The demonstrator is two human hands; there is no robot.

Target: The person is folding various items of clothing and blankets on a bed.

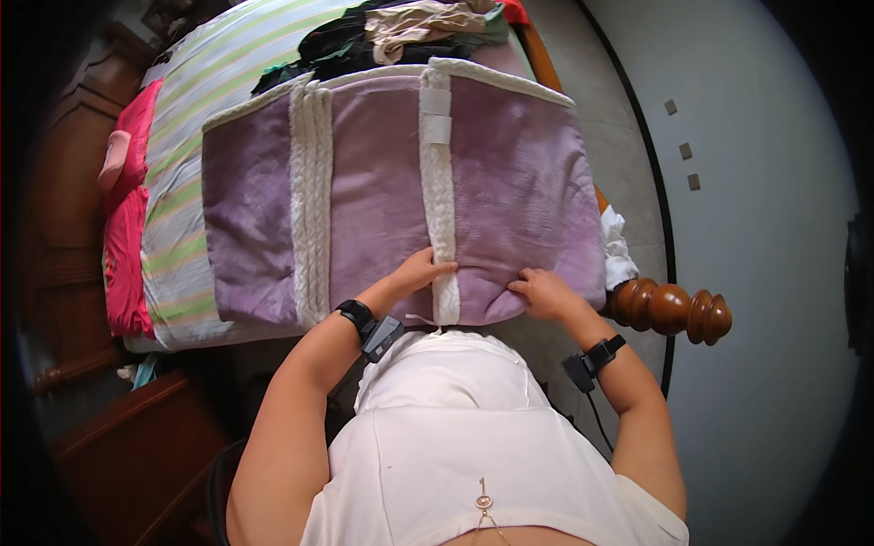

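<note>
A purple plush blanket [374, 184] with white fleece edging lies before me, its sides folded in toward the middle. My left hand [415, 271] is at the near part of the right flap's white fleece border [437, 191], with the thumb across it; some of its fingers are hidden. To the right, my right hand [543, 291] pinches the blanket close to its near edge, where the cloth wrinkles. Two white labels [435, 116] show on the border farther up.
Under the blanket is a bed with a striped sheet [174, 205]. Dark and beige clothes [403, 34] are heaped beyond it. A pink pillow [130, 259] lies left. A turned wooden bedpost [672, 310] juts out at right, beside a white cloth [618, 249] and near the wall [758, 225].
</note>
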